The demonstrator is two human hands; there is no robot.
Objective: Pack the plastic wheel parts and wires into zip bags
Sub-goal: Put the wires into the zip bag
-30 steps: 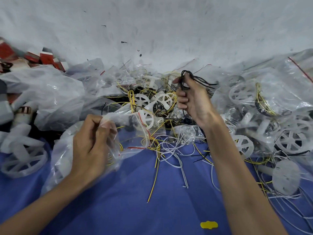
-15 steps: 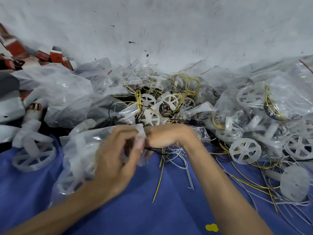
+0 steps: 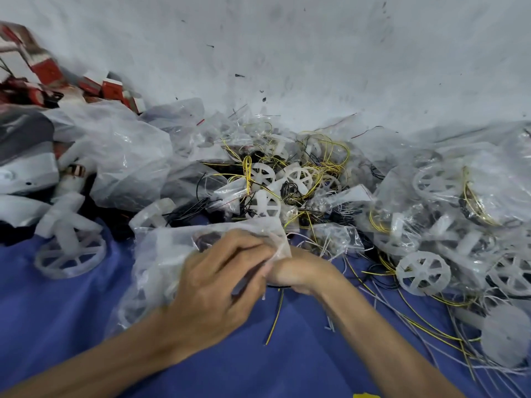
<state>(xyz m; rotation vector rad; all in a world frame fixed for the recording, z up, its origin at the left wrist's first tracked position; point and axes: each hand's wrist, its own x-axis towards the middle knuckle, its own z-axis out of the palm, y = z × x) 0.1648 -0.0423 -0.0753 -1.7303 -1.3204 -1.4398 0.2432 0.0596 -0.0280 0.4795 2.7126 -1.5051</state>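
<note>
**Wire bundle at the bag mouth: watch for snags and stray ends**

Grip: your left hand [image 3: 218, 285] has its fingers curled, pinching the top edge of the zip bag [image 3: 163, 254] and holding the mouth up. Your right hand [image 3: 301, 272] is folded tight against that mouth. Its fingertips are hidden behind the left, but a strand of black wire [image 3: 280, 287] shows under it, so it reads as closed on the wire.

Position: the bag lies on the blue cloth [image 3: 80, 334], body to the left, mouth right at both hands. Pale wheel shapes show faintly through the film. The wire sits at the lip, directly under your right hand. How much is inside, I can't tell.

Risks:
- A yellow wire [image 3: 275, 318] trails from below your hands across the cloth. If it belongs to the bundle, it may hang outside and foul the zip seal.
- Springy coils could pop back out once you let go.
- Thin film pinched at one edge may fold shut and block the entry.
- The loose wire tangle [image 3: 316, 173] and a loose wheel [image 3: 422, 272] lie near; withdrawing could drag strands along.
</note>
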